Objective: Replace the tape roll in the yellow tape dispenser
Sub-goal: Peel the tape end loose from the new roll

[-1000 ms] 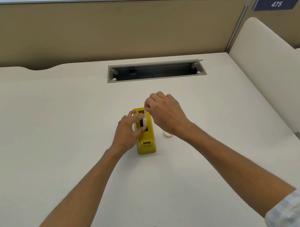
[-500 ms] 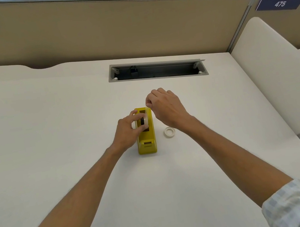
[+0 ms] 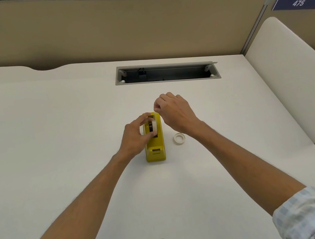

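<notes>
The yellow tape dispenser [image 3: 155, 150] stands lengthwise in the middle of the desk. My left hand [image 3: 135, 136] grips a white tape roll [image 3: 154, 125] with a dark hub, held upright over the dispenser's slot. My right hand [image 3: 174, 112] hovers just beyond the dispenser's far right corner, thumb and forefinger pinched together; a tape end between them is too thin to make out. A second, thin white tape roll [image 3: 179, 137] lies flat on the desk to the right of the dispenser, under my right wrist.
An open cable tray slot [image 3: 167, 73] is cut into the desk behind the dispenser. A tan partition [image 3: 118, 29] closes the back, and a cream side panel [image 3: 289, 79] stands at the right.
My right hand has lifted up and away from the dispenser's top, uncovering the flat roll on the desk. My left hand keeps its hold on the upright roll.
</notes>
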Demonstrator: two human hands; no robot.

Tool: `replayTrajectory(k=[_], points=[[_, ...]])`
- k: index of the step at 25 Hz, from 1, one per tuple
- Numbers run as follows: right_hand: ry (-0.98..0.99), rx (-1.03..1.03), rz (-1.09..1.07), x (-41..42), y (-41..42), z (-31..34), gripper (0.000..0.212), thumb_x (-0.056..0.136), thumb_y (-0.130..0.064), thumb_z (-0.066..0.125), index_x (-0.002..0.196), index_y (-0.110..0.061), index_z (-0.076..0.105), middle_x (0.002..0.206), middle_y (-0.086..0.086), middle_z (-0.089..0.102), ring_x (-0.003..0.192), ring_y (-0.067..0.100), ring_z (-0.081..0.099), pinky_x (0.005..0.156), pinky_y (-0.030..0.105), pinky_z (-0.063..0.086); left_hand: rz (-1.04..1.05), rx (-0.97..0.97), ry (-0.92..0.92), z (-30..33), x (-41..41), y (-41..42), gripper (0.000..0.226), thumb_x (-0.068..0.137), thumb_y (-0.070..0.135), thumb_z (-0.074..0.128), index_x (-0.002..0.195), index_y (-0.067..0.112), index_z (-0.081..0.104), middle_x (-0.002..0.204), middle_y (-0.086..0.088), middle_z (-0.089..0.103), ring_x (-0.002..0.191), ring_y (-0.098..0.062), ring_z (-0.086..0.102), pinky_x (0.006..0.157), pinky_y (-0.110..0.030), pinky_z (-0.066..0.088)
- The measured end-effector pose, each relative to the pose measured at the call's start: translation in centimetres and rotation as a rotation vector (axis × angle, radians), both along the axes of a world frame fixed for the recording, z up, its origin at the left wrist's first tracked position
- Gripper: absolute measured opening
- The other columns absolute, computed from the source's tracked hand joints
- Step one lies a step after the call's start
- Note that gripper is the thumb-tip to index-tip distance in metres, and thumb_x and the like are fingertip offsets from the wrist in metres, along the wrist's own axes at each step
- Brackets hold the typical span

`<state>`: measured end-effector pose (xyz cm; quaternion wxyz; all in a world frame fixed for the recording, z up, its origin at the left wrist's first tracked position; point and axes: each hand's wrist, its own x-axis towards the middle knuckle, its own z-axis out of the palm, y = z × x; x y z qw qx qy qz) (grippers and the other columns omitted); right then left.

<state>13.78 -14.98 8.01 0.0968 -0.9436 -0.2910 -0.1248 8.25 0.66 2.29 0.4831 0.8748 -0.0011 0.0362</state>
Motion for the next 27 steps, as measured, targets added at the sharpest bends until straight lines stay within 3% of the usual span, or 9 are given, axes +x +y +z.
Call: replayTrajectory(k=[6, 14, 17, 22, 27], points=[[0.030, -0.008, -0.017, 0.8, 0.5, -0.5, 0.013, 0.096, -0.016, 0.052, 0.103, -0.012, 0.063, 0.105, 0.006, 0.066, 0.094, 0.019, 0.055, 0.079, 0.030, 0.044, 0.012, 0.000, 0.003, 0.0, 0.2, -0.1, 0.070, 0.076, 0.021, 0.079, 0.137, 0.025, 0.046, 0.122, 0.006, 0.066, 0.122, -0.011, 0.053, 0.102, -0.027, 0.036], [0.047, 0.007, -0.040, 1.3, 0.9, -1.2, 0.015, 0.097, -0.021, 0.052, 0.104, -0.013, 0.063, 0.106, 0.005, 0.066, 0.094, 0.018, 0.056, 0.079, 0.029, 0.045, -0.024, 0.038, 0.004, 0.5, 0.2, -0.5, 0.075, 0.079, 0.022, 0.076, 0.142, 0.026, 0.037, 0.125, 0.004, 0.063, 0.122, -0.016, 0.050, 0.092, -0.026, 0.038], [0.038, 0.011, -0.038, 1.3, 0.9, -1.2, 0.015, 0.097, -0.021, 0.053, 0.103, -0.013, 0.064, 0.104, 0.004, 0.067, 0.093, 0.017, 0.056, 0.077, 0.027, 0.042, -0.001, -0.049, 0.019, 0.5, 0.1, -0.6, 0.067, 0.082, 0.029, 0.074, 0.140, 0.026, 0.042, 0.123, 0.005, 0.064, 0.121, -0.013, 0.050, 0.095, -0.032, 0.044], [0.028, 0.001, -0.031, 1.4, 0.7, -1.0, 0.014, 0.097, -0.020, 0.052, 0.103, -0.014, 0.064, 0.105, 0.004, 0.067, 0.094, 0.018, 0.057, 0.078, 0.029, 0.045, 0.030, -0.115, -0.004, 0.2, 0.3, -0.5, 0.051, 0.082, 0.023, 0.073, 0.129, 0.024, 0.054, 0.117, 0.007, 0.066, 0.121, -0.013, 0.052, 0.104, -0.035, 0.040], [0.002, 0.012, -0.011, 1.1, 0.8, -0.8, 0.015, 0.097, -0.022, 0.054, 0.102, -0.013, 0.064, 0.104, 0.005, 0.067, 0.093, 0.018, 0.057, 0.079, 0.030, 0.046, 0.071, 0.130, -0.022, -0.2, 1.2, -0.6, 0.039, 0.080, 0.037, 0.074, 0.116, 0.024, 0.065, 0.141, 0.003, 0.048, 0.144, -0.016, 0.019, 0.117, -0.050, 0.008]])
